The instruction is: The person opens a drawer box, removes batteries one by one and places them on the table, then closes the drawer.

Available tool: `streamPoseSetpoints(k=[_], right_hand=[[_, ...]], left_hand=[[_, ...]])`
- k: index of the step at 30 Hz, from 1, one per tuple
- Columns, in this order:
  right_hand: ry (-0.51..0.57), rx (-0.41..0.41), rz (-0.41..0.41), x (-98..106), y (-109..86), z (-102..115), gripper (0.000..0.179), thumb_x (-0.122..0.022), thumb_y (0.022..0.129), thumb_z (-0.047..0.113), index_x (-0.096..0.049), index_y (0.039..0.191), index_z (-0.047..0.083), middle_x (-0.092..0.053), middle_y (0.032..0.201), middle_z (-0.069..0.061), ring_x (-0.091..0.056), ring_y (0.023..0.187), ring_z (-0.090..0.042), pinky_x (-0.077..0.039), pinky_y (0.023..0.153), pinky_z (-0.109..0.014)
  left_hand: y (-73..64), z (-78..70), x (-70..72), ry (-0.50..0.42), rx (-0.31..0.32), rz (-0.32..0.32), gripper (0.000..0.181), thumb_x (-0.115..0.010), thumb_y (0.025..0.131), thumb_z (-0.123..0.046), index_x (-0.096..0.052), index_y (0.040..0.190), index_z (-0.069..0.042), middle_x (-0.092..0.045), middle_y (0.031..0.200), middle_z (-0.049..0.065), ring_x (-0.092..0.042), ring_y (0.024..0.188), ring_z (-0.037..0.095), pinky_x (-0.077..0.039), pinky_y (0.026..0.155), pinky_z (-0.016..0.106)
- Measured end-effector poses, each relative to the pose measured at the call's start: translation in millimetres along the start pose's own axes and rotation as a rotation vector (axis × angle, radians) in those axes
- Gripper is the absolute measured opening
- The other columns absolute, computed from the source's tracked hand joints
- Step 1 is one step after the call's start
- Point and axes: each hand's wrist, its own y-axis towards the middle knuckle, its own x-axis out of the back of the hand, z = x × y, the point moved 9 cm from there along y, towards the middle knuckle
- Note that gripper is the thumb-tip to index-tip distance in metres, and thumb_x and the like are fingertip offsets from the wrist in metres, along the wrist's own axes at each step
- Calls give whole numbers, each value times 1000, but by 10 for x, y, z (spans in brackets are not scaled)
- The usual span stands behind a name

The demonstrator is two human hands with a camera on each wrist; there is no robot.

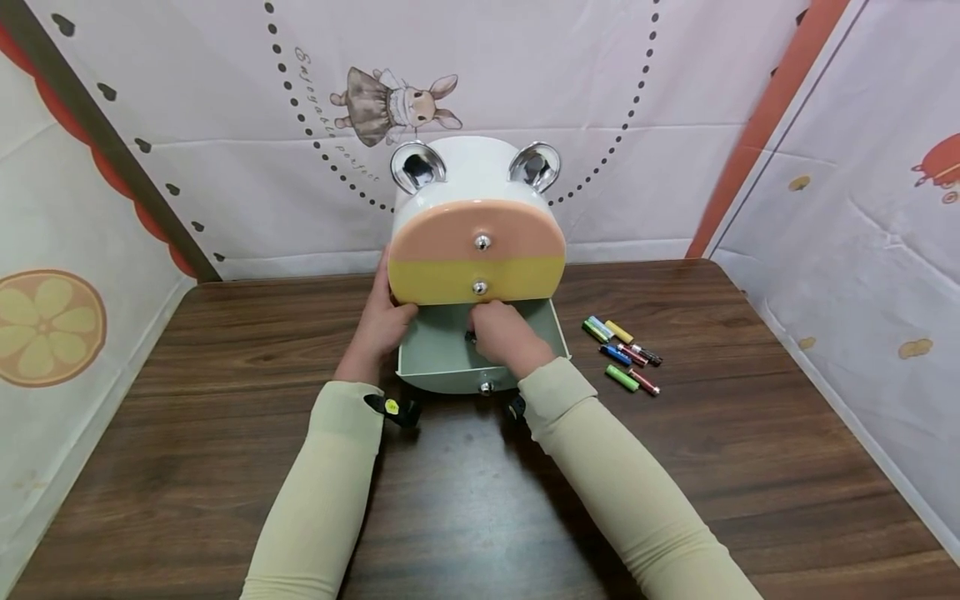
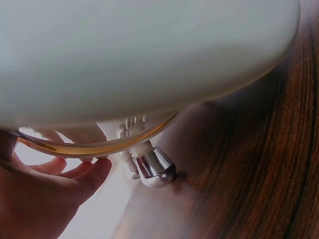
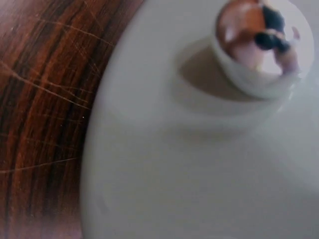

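A small drawer cabinet (image 1: 477,221) with a white top, silver ears and pink and yellow drawer fronts stands at the back of the table. Its green bottom drawer (image 1: 438,354) is pulled out. My left hand (image 1: 381,321) holds the cabinet's left side, with the thumb at the front edge above the drawer. Inside the drawer, my right hand (image 1: 506,333) has curled fingers and pinches a small dark object (image 1: 470,337), mostly hidden. The right wrist view shows the drawer's round silver knob (image 3: 264,50) close up, but not the hand itself.
Several batteries (image 1: 621,354) of mixed colours lie on the wooden table (image 1: 225,433) to the right of the drawer. Behind the cabinet hangs a printed cloth (image 1: 510,75) with a rabbit figure. More cloth borders the table on both sides.
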Motion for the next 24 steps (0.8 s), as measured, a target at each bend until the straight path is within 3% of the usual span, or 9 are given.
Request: streamPoseSetpoints(k=[11,19,21,24], right_hand=[[73,-9,63,-1,-63,-64,45,-44,79,-12,-15,66,19,-8,66,3,-7,63,-14,-15,64,-30],[172,-5,123,12,-135,-89,43,-46,79,-12,-18,64,18,-11,64,3,-8,61,-14,-15,62,-30],[174,-5,120,35,-149,-97,41,-49,80,-9,-26,59,18,-17,61,4,-13,60,-13,-18,60,-29],[164,-3,93,89,-167,-116,30,-55,80,-4,-52,58,16,-40,59,6,-30,61,-12,-30,60,-27]], left_hand=[[12,-25,-30,-3,-12,8,105,-43,77,20,-3,156,-36,-9,163,-2,-26,134,19,-29,100,38],[-5,-29,-13,3,-12,0,104,-43,77,20,-4,156,-36,-13,162,0,-27,131,19,-28,98,37],[-14,-28,-5,2,-10,-4,105,-44,77,20,-6,156,-37,-16,161,1,-28,129,20,-29,97,38],[-18,-19,4,2,-6,-7,106,-44,77,20,-7,155,-41,-17,161,0,-29,128,20,-29,97,39]])
